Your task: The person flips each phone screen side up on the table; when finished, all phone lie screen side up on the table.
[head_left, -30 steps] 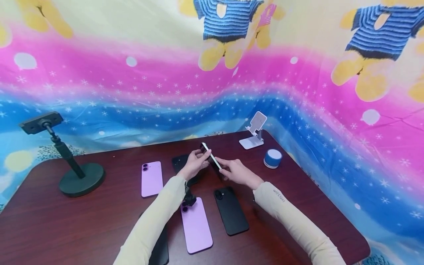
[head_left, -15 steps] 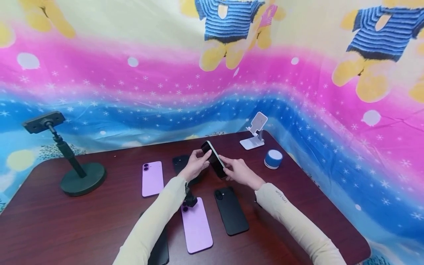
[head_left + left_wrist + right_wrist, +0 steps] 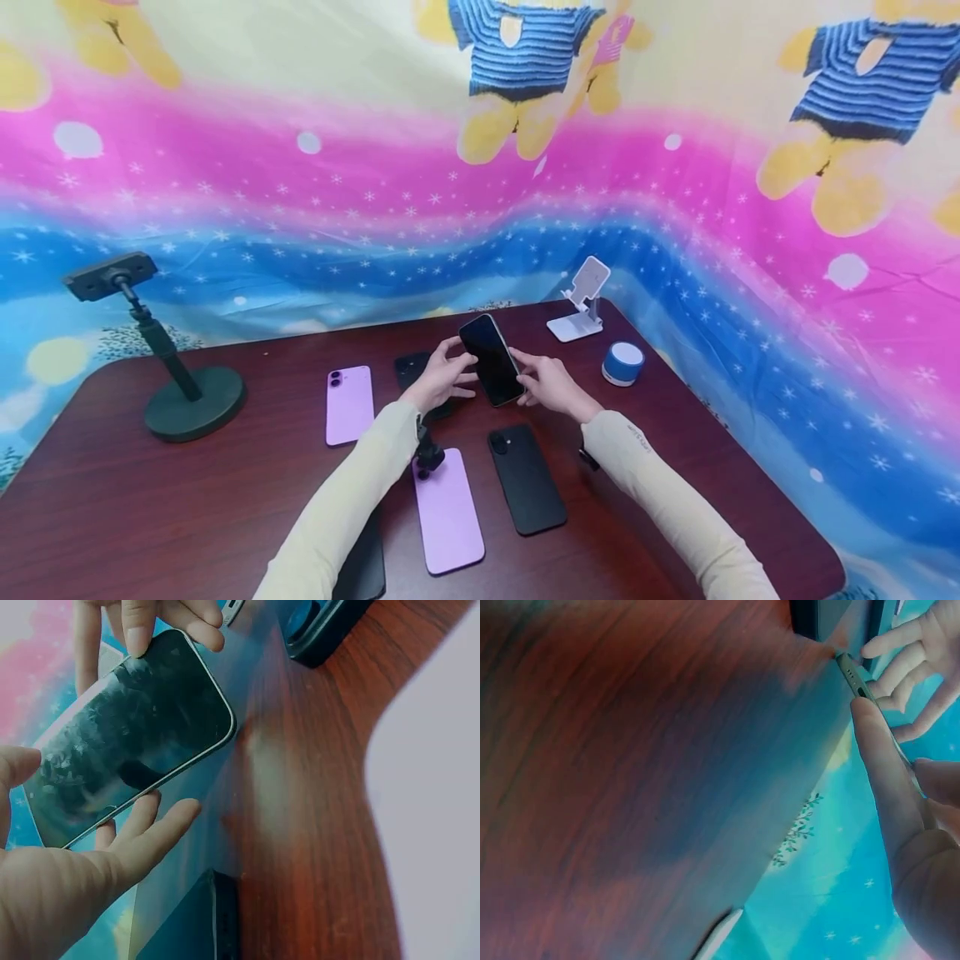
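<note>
Between fingers [image 3: 138,631], dark-screened phone [image 3: 491,360], sleeve script [image 3: 639,439] (illegible)

A phone [image 3: 491,362] with a dark, smudged screen and pale rim tilts above the desk [image 3: 637,467], held by left hand [image 3: 442,377] and right hand [image 3: 553,386].

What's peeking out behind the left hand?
A dark phone on the table: in the head view its far end shows beyond the left hand. The hand covers its middle, so that part can't be seen.
</note>
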The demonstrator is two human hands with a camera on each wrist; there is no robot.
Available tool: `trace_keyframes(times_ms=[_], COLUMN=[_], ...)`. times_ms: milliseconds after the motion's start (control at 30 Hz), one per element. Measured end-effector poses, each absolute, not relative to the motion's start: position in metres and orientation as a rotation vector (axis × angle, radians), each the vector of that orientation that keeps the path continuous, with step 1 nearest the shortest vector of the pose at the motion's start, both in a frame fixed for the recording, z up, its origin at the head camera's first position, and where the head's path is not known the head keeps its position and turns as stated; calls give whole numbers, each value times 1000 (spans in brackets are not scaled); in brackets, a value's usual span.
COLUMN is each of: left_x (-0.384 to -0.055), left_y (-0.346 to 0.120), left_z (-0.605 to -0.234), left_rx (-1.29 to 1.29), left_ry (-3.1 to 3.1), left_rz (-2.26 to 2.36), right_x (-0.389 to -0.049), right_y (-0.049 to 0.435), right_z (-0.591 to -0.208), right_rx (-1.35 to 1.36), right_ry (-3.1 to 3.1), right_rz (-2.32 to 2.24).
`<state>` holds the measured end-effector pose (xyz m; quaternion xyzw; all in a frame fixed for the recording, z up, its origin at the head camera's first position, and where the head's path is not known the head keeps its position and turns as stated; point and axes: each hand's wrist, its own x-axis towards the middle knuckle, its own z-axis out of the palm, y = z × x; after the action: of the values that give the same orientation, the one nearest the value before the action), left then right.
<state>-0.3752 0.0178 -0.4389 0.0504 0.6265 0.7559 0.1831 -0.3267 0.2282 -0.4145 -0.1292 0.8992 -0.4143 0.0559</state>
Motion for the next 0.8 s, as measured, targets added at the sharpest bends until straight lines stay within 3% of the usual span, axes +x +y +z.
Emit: trace_keyframes(times_ms=[800], left_x=[-373], left_y=[20], left_z=[-449], left_rx=[114], left_ry=[1643], left_rz=[2140], right_x=[-345], right_y=[240], right_z=[-437], right_rx=[-243], right_ry=[2299], right_rz=[-1548])
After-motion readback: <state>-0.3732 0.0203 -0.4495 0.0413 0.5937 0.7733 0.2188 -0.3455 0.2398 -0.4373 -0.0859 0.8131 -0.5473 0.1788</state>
